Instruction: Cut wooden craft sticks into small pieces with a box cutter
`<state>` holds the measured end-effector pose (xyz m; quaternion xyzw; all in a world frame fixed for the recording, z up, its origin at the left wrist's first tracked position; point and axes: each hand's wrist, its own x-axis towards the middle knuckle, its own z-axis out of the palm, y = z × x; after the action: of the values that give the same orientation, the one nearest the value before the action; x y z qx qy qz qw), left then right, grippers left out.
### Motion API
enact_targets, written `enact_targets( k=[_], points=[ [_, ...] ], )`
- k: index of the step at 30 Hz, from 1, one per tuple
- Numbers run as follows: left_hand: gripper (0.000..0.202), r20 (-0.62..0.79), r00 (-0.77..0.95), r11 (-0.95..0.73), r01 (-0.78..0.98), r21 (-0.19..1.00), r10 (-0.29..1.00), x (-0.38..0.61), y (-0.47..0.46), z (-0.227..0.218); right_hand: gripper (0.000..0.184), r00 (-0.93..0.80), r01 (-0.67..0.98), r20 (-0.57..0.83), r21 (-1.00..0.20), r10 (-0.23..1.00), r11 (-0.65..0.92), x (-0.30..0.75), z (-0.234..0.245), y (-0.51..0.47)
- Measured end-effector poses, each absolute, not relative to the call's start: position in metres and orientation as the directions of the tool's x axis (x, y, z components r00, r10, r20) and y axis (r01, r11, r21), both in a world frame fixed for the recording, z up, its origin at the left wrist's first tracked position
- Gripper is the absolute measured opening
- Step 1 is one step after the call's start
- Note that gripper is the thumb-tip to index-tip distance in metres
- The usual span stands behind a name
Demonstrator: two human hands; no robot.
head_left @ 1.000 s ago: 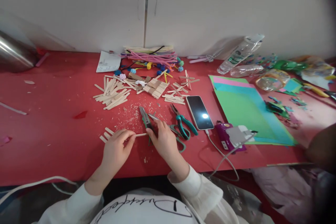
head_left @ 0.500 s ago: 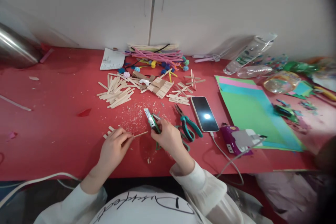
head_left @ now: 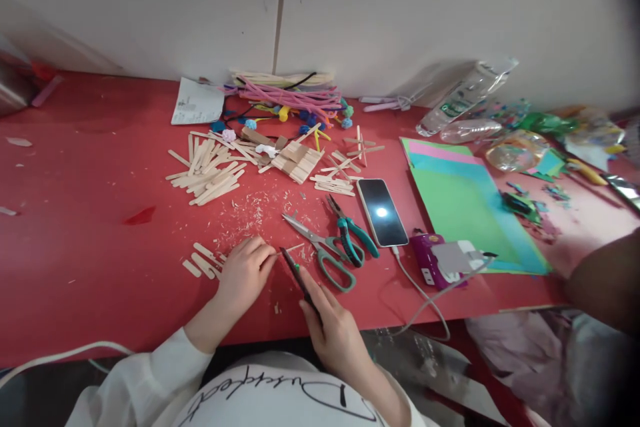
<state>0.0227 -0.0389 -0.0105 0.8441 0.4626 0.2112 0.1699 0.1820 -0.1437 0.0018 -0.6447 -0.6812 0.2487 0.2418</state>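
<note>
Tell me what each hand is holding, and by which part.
The left hand pinches a thin wooden stick near one end; the right hand grips a cutter knife by its handle.

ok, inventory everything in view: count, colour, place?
wooden craft sticks: many, pale, centre-left
thin wooden stick: one, pale, in left hand
slim utility knife: one, black-green, in right hand
metal scissors: one, grey-handled, right of knife
metal pliers: one, teal-handled, beside scissors
rectangular phone: one, black-screened, beside pliers
boxy power strip: one, purple, near phone
paper sheets: several, mostly green, right
plastic bottles: two-plus, clear, back right
pipe cleaners: bundle, mostly pink, back centre
paper note: one, white, back left
metallic cylinder: one, silver, far left
tabletop: one, red, underneath
hands: two, white-sleeved, front centre
</note>
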Motion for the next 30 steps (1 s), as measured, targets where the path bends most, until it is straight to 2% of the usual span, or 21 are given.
enact_targets(
  k=[8, 17, 23, 30],
  points=[
    [0.015, 0.218, 0.475, -0.517, 0.702, 0.49, 0.852, 0.024, -0.04, -0.011, 0.043, -0.01, 0.78, 0.046, -0.624, 0.999, 0.037, 0.184, -0.005, -0.152],
    [0.014, 0.245, 0.468, -0.527, 0.709, 0.47, 0.849, 0.025, -0.04, -0.014, 0.046, -0.094, 0.855, 0.189, -0.488, 0.977, 0.177, 0.186, -0.005, -0.152],
    [0.014, 0.23, 0.47, -0.521, 0.723, 0.453, 0.852, 0.026, -0.041, -0.011, 0.049, -0.118, 0.876, 0.186, -0.444, 0.976, 0.19, 0.184, -0.004, -0.154],
    [0.016, 0.207, 0.474, -0.513, 0.734, 0.444, 0.856, 0.027, -0.04, -0.009, 0.055, -0.089, 0.929, 0.177, -0.34, 0.98, 0.146, 0.184, -0.007, -0.158]
  ],
)
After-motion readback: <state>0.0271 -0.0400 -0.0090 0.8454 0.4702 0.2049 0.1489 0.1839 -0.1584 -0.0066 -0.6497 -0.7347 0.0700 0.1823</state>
